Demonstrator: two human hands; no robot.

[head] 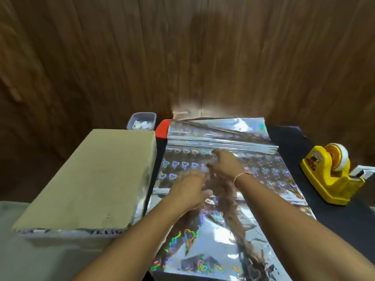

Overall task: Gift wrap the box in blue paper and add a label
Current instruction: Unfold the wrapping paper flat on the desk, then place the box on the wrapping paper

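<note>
A shiny silver wrapping sheet (233,230) printed with holographic hearts lies spread on the dark table, its far end folded over. A plain cardboard box (91,179) stands to its left, touching the sheet's edge. My left hand (188,189) lies on the middle of the sheet with fingers stretched flat. My right hand (225,165) rests a little farther away on the sheet, fingers bent down onto the foil; both hands are blurred. A red thread circles my right wrist.
A yellow tape dispenser (332,175) with a roll sits at the right on the dark table (345,224). A small clear tub (142,121) holding paper slips and a red object (161,130) stand at the back. A wooden wall rises behind.
</note>
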